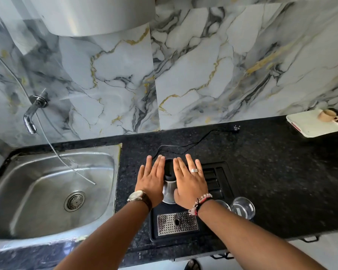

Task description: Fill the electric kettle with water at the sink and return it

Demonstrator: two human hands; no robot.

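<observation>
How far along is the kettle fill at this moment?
Nothing looks done yet: the kettle stands on the black tray, right of the sink. In hand: left hand and right hand hover flat, fingers spread, either side of it. Left: lifting, filling at the tap, returning.

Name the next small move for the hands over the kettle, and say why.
Probably close the right hand around the kettle handle and lift it. Both hands are flat and open above it, the left hand too, gripping nothing, and the kettle stands on its black tray, right of the sink.
</observation>
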